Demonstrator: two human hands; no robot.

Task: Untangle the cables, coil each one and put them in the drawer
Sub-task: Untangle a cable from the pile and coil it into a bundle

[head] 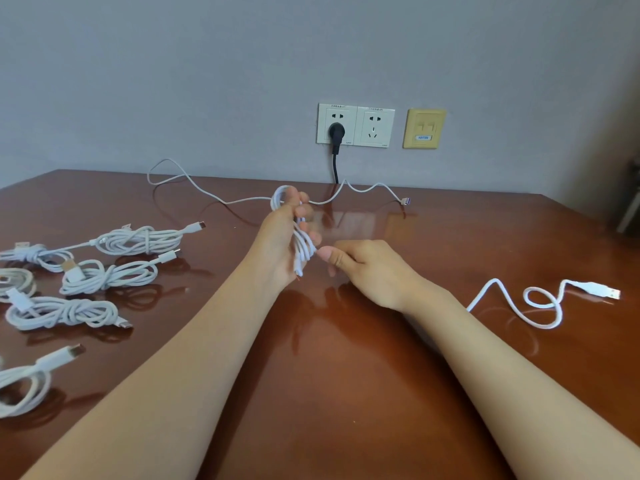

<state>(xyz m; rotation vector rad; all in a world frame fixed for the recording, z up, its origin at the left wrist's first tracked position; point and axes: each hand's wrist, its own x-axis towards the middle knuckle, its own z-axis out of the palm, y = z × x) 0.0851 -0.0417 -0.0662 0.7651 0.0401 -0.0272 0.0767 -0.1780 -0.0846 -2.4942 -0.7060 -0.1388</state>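
Your left hand [284, 237] is raised just above the brown table [339, 375], palm facing your other hand. Its fingers [304, 211] are curled round a long coil of white cable [302, 244], so the loops cannot spring apart.

Your right hand [367, 268] sits just beside it and a little lower. Thumb and forefinger are pinched together at the coil's lower end, apparently gripping the strand to be wound. The contact itself is partly hidden. Both bare forearms reach forward from the bottom edge.

A loose tail [519, 301] with a USB plug runs out from behind your right wrist; whether it belongs to the held coil cannot be told. Another uncoiled cable [214, 197] lies along the back, near the wall. Coiled bundles [138, 239] are parked at the left, likely to keep them out of the working space. The drawer is not in view.
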